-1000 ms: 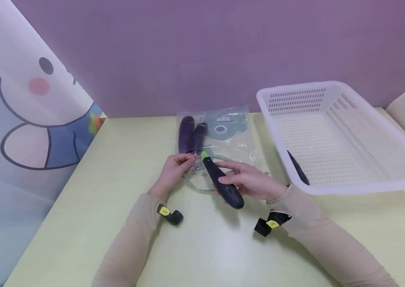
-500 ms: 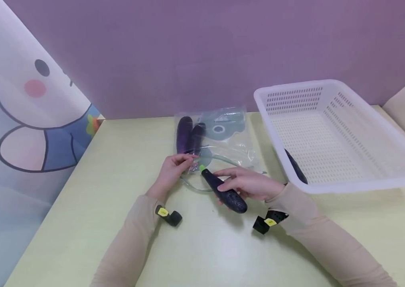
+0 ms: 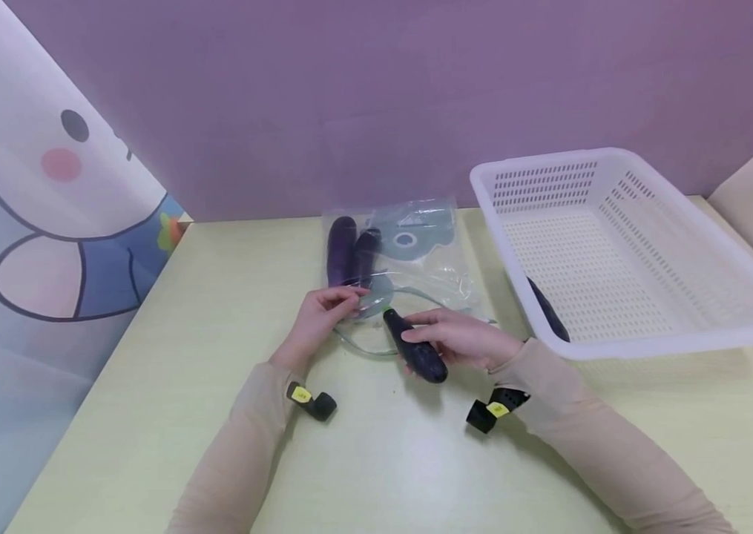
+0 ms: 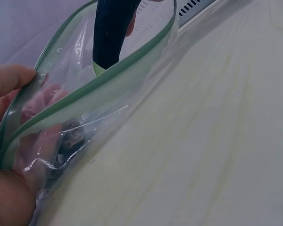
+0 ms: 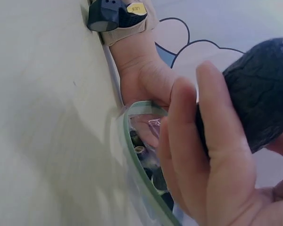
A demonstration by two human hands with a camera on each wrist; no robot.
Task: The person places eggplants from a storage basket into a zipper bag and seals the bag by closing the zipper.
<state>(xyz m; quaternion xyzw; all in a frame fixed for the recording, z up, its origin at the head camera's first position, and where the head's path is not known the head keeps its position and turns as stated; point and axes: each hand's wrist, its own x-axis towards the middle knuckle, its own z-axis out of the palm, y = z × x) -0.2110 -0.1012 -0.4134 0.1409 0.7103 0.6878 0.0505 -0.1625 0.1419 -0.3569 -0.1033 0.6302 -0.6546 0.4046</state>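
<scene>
My left hand [image 3: 323, 315] pinches the side of a clear zip bag [image 3: 439, 278] at its green seal, and the mouth gapes wide. Inside the bag, toward its far end, lie two dark purple eggplants [image 3: 340, 251]. My right hand [image 3: 466, 337] grips another eggplant [image 3: 426, 362] round its thick body, thumb on top and fingers beneath. Its green stem end points down at the opening, as the left wrist view shows with the dark neck [image 4: 109, 42] between the two green seal strips [image 4: 92, 92]. In the right wrist view the eggplant's blunt end [image 5: 269, 89] hides part of the palm.
A white slotted basket [image 3: 516, 259] stands to the right, with a dark eggplant [image 3: 548, 311] along its near left side. A purple wall [image 3: 376, 111] rises behind the pale table [image 3: 363, 460]. A cartoon-printed sheet [image 3: 35, 386] hangs on the left.
The right hand has first drawn the eggplant a little nearer, then tipped its stem end down toward the bag mouth. My left hand keeps its hold on the bag's edge.
</scene>
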